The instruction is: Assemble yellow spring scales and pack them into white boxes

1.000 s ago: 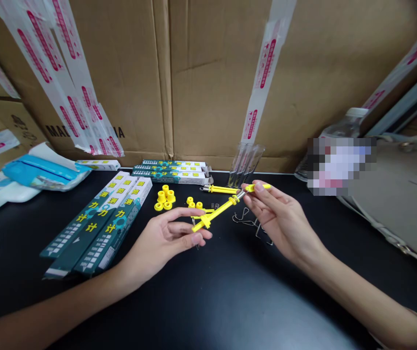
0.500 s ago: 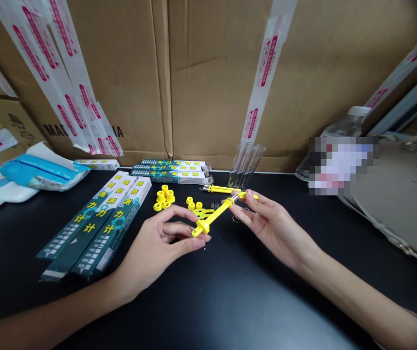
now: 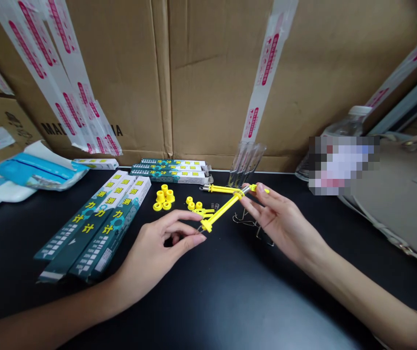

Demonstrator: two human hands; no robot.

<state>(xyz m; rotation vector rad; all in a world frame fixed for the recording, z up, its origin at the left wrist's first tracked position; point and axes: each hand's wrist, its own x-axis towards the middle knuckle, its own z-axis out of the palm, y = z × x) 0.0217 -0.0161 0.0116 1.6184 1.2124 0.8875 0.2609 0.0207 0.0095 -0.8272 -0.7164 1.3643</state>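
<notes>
I have the yellow rod [image 3: 226, 208] held up off the black table [image 3: 208, 311] between both hands, near the middle of my view; its long axis runs on a slant, from a hooked end at lower left, nearer me, to a metal-sleeved end at upper right, farther away. The left hand [image 3: 155, 243] is narrowed, thumb and fingertips closed about the hooked end; that thin wire hook [image 3: 199, 230] points back toward its fingertips, though I cannot quite make out which fingers bear on it. The right hand [image 3: 286, 218] pinches the far end between thumb and fingers, where a yellow tip [image 3: 253, 187] shows past the metal sleeve [image 3: 244, 190].

Beyond, a second yellow rod [image 3: 225, 189] lies almost crosswise, hook to the left, in front of the clear tubes [image 3: 244, 167]; bent wire hooks [image 3: 246, 221] lie just beside and below my right fingers; yellow caps [image 3: 163, 195], small yellow rings [image 3: 190, 200] and flat yellow pieces [image 3: 204, 212] sit past the left hand; printed boxes [image 3: 95, 214] lie farther left, slanting away from me.
</notes>
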